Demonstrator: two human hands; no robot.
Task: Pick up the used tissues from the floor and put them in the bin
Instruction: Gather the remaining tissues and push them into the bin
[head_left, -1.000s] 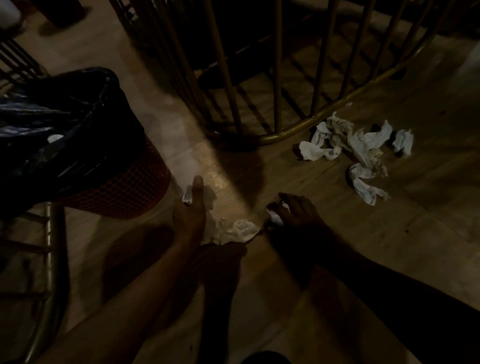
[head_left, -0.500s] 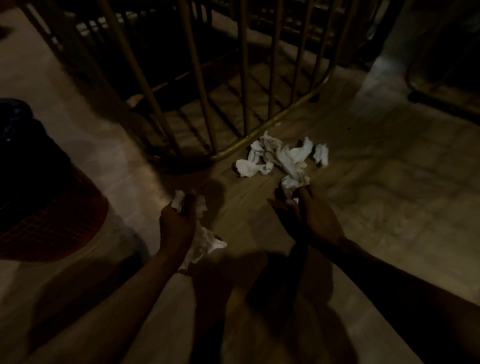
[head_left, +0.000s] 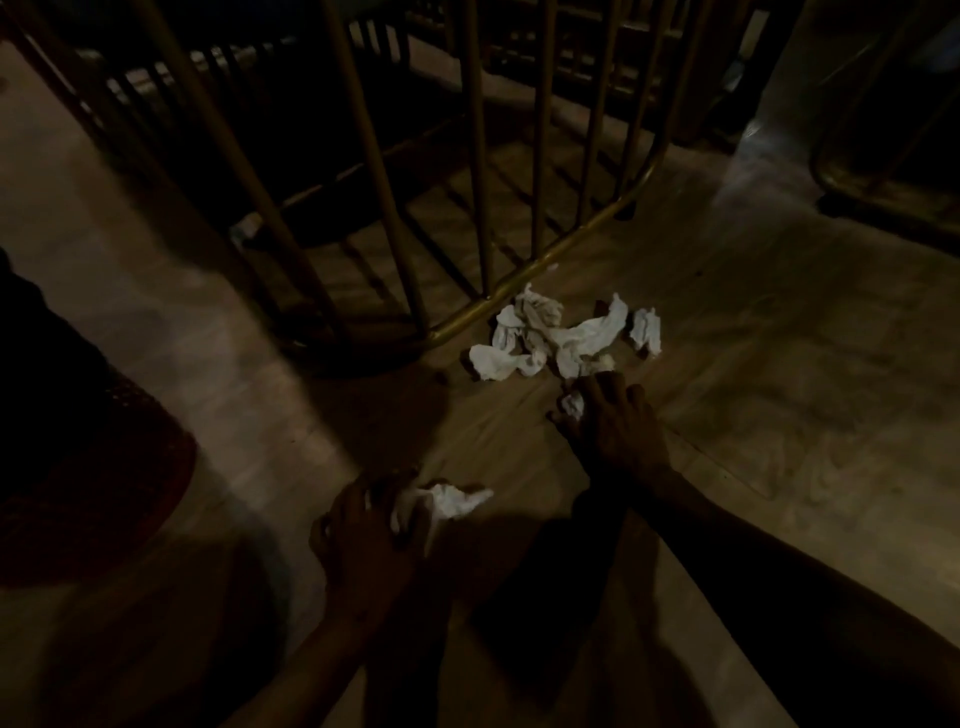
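Observation:
A pile of crumpled white tissues (head_left: 561, 338) lies on the dim floor beside a curved brass rail. My right hand (head_left: 610, 431) reaches to the pile's near edge, fingers curled on a small white tissue (head_left: 573, 404). My left hand (head_left: 363, 530) hovers low over the floor, closed on a wad of white tissues (head_left: 447, 501) that sticks out to the right. The red mesh bin (head_left: 98, 478) with its black liner sits at the left edge, mostly cut off.
A brass-coloured frame of upright bars (head_left: 483, 156) with a curved bottom rail (head_left: 540, 270) stands just behind the tissue pile. Another dark metal frame (head_left: 883, 182) is at the far right. The floor is dim, with deep shadows under my arms.
The view swung right, so the bin slid to the left edge. My right hand moved from the tissues near my left hand forward to the pile. My left hand gathered its tissues off the floor.

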